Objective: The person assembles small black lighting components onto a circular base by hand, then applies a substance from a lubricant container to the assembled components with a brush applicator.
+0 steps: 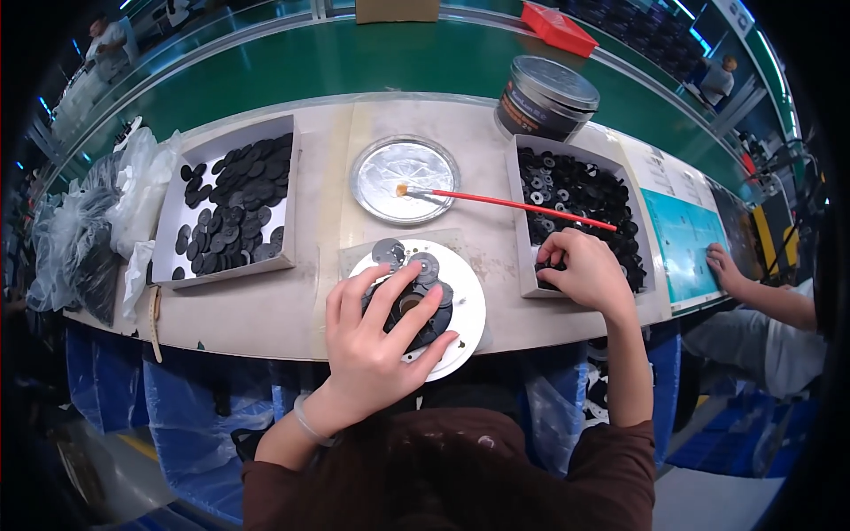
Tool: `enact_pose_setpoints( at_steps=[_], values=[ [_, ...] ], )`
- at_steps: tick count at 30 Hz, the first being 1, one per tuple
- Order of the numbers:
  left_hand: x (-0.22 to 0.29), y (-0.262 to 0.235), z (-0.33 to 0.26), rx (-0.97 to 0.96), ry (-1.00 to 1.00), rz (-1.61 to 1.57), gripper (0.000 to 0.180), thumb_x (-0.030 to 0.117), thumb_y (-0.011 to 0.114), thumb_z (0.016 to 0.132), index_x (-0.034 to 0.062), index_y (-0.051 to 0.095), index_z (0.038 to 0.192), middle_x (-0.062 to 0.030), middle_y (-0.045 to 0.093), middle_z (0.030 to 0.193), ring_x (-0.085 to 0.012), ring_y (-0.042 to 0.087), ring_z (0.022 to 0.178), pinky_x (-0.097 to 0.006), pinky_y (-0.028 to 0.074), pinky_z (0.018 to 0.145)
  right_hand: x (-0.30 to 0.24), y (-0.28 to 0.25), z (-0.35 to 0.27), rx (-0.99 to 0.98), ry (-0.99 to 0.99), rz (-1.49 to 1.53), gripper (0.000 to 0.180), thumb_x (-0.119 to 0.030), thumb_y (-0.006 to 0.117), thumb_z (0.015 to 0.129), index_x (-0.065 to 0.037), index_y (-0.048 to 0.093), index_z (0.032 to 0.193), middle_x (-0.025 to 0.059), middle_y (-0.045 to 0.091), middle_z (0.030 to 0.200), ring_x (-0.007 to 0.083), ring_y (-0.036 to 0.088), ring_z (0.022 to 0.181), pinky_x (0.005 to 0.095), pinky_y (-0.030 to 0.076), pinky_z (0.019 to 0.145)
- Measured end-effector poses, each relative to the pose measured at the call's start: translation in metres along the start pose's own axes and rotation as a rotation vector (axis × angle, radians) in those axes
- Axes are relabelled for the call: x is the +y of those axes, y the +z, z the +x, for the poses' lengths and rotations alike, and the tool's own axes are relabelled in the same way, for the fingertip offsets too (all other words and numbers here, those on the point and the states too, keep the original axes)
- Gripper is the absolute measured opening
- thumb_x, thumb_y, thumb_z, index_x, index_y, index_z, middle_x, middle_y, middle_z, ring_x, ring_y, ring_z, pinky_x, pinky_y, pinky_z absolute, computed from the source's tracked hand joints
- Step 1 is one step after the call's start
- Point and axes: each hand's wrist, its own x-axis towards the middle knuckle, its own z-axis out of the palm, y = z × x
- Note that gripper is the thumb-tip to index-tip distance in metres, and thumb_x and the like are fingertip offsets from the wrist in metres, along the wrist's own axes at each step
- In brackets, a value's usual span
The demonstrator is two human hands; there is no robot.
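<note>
My left hand [376, 332] rests with fingers spread over a black round part [425, 320] that lies on a white round plate [467, 301] in front of me. Grey metal discs [407, 258] sit along the plate's far edge. My right hand [584, 270] reaches into the near left corner of a white box [522, 212] full of small black ring-shaped parts [580, 190], its fingers curled among them; what they grip is hidden.
A white box [173, 212] of flat black discs stands at the left. A silver lid [403, 177] holds a red-handled brush [522, 205]. A dark tin [544, 97] stands behind. Plastic bags [97, 221] lie far left. Another person's hand [722, 265] rests at right.
</note>
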Motion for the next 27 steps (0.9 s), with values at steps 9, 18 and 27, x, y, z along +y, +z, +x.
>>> enact_pose_setpoints(
  at_steps=[9,18,27],
  values=[
    [0.0,0.001,-0.001,-0.001,-0.012,-0.003,0.037,0.025,0.076,0.06,0.0123,0.067,0.093,-0.0079,0.057,0.111,-0.0289,0.046,0.103,-0.038,0.037,0.084,0.0,0.001,-0.002,0.138,-0.04,0.032,0.015,-0.008,0.071,0.063,-0.001,0.063,0.074,0.0055,0.059,0.062,0.0164,0.055,0.055,0.0263,0.044,0.054],
    [0.0,0.001,-0.001,0.012,0.006,0.0,0.034,0.027,0.072,0.064,0.01,0.065,0.093,-0.0097,0.057,0.11,-0.0296,0.048,0.1,-0.04,0.036,0.084,-0.034,-0.006,-0.011,0.064,-0.191,0.774,0.017,-0.007,0.053,0.084,0.003,0.062,0.094,0.0049,0.063,0.076,0.0048,0.055,0.063,0.0152,0.041,0.047],
    [0.0,0.001,0.0,-0.006,0.0,0.004,0.036,0.025,0.076,0.059,0.0118,0.067,0.092,-0.0078,0.056,0.111,-0.0289,0.046,0.102,-0.038,0.037,0.083,-0.055,0.005,0.036,-0.652,-0.252,0.805,0.019,-0.013,0.051,0.088,0.001,0.06,0.079,0.0016,0.059,0.064,0.004,0.051,0.053,0.0171,0.038,0.045]
  ],
)
